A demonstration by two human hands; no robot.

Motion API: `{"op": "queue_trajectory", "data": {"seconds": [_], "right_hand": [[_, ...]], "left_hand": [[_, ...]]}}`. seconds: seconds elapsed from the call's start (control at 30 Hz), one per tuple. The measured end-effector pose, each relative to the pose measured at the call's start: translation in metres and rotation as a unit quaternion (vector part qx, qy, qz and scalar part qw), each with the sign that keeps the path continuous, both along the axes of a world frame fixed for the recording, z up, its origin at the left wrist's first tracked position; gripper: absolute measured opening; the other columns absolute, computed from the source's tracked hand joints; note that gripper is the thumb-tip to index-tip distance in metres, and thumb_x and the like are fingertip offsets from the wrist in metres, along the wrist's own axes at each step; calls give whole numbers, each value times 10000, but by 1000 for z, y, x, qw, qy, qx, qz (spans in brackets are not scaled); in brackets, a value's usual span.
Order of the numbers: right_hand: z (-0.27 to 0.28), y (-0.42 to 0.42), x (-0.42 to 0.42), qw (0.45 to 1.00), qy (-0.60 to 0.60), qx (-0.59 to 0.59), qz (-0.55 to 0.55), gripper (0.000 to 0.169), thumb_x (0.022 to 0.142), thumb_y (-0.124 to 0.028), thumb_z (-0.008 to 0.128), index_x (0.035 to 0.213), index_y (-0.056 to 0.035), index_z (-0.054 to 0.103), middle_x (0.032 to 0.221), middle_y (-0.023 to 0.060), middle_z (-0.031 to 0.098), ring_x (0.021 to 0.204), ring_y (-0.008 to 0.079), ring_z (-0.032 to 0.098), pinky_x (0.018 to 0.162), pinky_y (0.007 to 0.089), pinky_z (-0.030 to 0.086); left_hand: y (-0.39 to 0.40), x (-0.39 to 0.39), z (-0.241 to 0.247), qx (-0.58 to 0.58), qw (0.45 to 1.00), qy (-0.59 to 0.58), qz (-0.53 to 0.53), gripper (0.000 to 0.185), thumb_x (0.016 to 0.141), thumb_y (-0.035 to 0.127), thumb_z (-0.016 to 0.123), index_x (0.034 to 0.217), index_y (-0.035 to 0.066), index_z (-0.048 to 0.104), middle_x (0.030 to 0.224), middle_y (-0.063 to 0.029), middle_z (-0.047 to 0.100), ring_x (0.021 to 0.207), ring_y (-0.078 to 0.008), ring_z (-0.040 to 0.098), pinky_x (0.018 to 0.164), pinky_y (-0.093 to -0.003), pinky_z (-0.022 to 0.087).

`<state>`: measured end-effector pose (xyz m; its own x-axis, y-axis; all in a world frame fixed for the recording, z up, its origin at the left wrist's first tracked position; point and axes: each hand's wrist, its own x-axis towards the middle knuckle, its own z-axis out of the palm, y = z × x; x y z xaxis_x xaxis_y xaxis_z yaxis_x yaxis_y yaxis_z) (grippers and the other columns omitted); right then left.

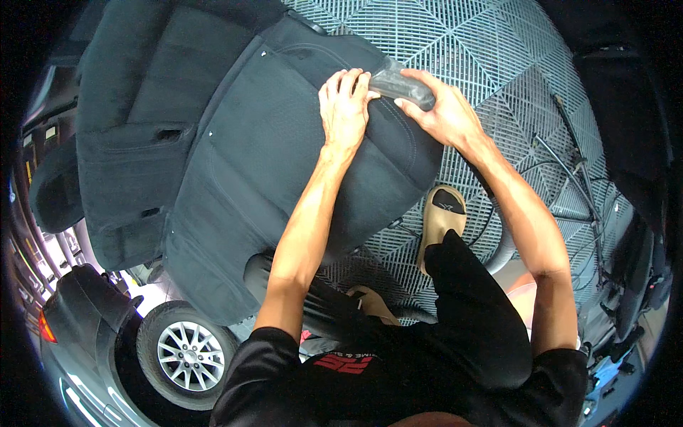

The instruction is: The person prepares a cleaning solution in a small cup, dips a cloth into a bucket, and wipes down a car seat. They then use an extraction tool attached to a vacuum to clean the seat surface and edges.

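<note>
My right hand (451, 109) grips a translucent plastic vacuum nozzle (397, 85), thumb on the near side and fingers on the far side. The nozzle lies against the stitched edge of a dark fabric car seat (267, 144). My left hand (344, 109) rests palm down on the seat fabric, its thumb and index finger at the nozzle's left end. Whether those fingers pinch the nozzle or only touch it cannot be told. A grey corrugated hose (502, 243) runs below my right forearm, and its join to the nozzle is hidden.
Another dark seat section (139, 117) adjoins on the left. Slatted grey floor tiles (496, 48) lie beneath, with thin wands and cables (573, 173) at right. A car wheel (189, 355) stands at lower left beside a grey car body (80, 368). My sandalled foot (444, 219) is near the seat.
</note>
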<state>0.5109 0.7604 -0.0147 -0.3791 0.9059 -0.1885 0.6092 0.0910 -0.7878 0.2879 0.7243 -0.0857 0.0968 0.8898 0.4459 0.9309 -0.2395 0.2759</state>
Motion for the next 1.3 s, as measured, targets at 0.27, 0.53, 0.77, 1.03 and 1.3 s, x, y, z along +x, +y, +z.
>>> {"op": "queue_trajectory", "data": {"seconds": [0.27,0.53,0.77,1.03,1.3], "right_hand": [[-17,46,-38,998,11,60,22,623,934,-436,802,1465,-147,651,1228,261,772,1168,425,750,1022,481,591],[-24,84,-65,998,10,41,35,652,928,-456,794,1487,-152,653,1269,246,768,1197,409,742,1041,473,580],[-19,44,-36,998,33,38,33,642,933,-437,790,1492,-160,638,1206,267,776,1155,439,752,1000,493,592],[-4,-21,7,1000,20,-10,-3,613,945,-384,787,1502,-189,620,1049,271,788,1019,448,774,922,505,597],[2,-81,36,998,24,-15,-50,613,961,-300,826,1522,-203,598,1041,199,810,902,311,812,830,426,615]], "left_hand": [[37,-34,-8,13,999,19,33,383,920,200,806,1289,113,755,1300,-54,710,1249,-324,617,1037,-491,497],[61,-57,-5,-21,997,40,58,367,953,196,780,1310,119,751,1345,-52,695,1287,-328,579,1057,-492,463],[33,-39,1,-52,998,42,18,402,966,231,775,1343,102,726,1380,-62,674,1309,-334,556,1081,-528,435],[-14,4,10,-69,997,6,-30,439,939,210,788,1330,28,707,1389,-83,658,1370,-352,543,1130,-519,425],[-54,34,11,-95,992,-6,-79,446,946,192,775,1338,-4,693,1472,-94,638,1434,-351,516,1175,-523,388]]}}
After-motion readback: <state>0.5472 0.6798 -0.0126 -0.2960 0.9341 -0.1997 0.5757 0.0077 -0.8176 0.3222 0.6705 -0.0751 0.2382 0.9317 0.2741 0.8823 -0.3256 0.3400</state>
